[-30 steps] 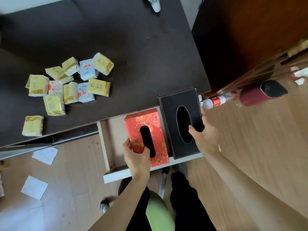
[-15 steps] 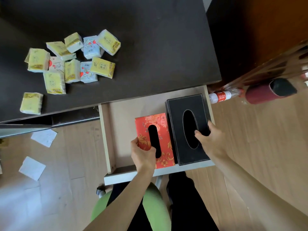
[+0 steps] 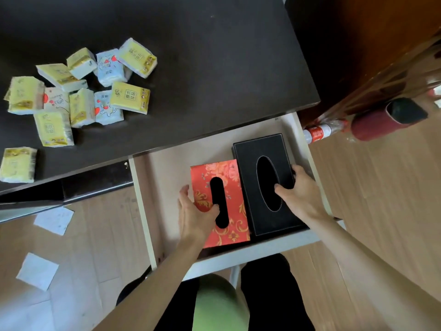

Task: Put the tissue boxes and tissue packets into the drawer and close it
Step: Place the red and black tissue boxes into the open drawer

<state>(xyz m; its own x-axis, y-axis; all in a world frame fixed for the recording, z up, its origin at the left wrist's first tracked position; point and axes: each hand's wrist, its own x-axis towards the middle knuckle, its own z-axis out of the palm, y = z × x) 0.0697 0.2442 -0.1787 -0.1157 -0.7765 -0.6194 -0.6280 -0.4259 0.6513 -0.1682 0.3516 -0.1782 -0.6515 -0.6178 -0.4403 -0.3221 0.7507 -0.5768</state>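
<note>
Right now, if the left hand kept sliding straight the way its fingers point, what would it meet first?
The left hand, on the red tissue box, points toward the desk. Only bare drawer floor shows ahead, so probably the desk edge, though depth is unclear.

Your left hand (image 3: 194, 215) lies fingers forward with its thumb hooked inward and the palm down, while your right hand (image 3: 301, 195) is spread wider, thumb reaching left and fingers curled over to the right, both bare forearms stretched forward from below.
</note>
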